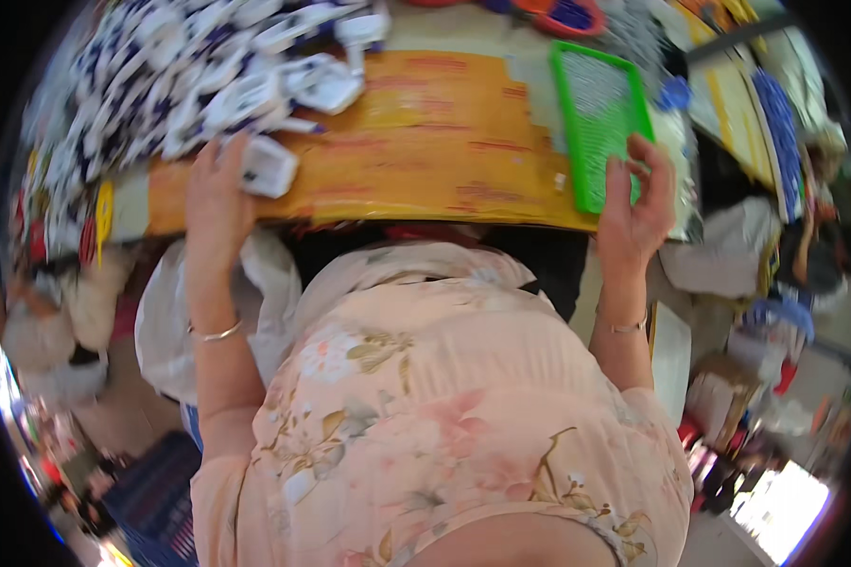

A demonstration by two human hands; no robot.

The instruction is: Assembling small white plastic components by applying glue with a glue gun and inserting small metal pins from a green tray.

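My left hand (219, 203) is at the front left of the work surface, its fingers closed at the edge of a white, shallow, cup-like plastic part (272, 168). Just beyond it lies a big heap of similar white plastic parts with dark purple handles (227, 85). On the right, my right hand (637, 213) is raised at the near end of a green tray (560, 123). Its thumb and bent fingers are apart, with nothing visible between them. Small greyish pieces, too fine to make out singly, fill much of the tray.
Orange-brown taped cardboard (435, 142) covers the middle of the table. At the back right sits an orange-red bowl (573, 15) with dark blue contents. A white bag (165, 321) hangs below the table edge at left. Other people are at both sides.
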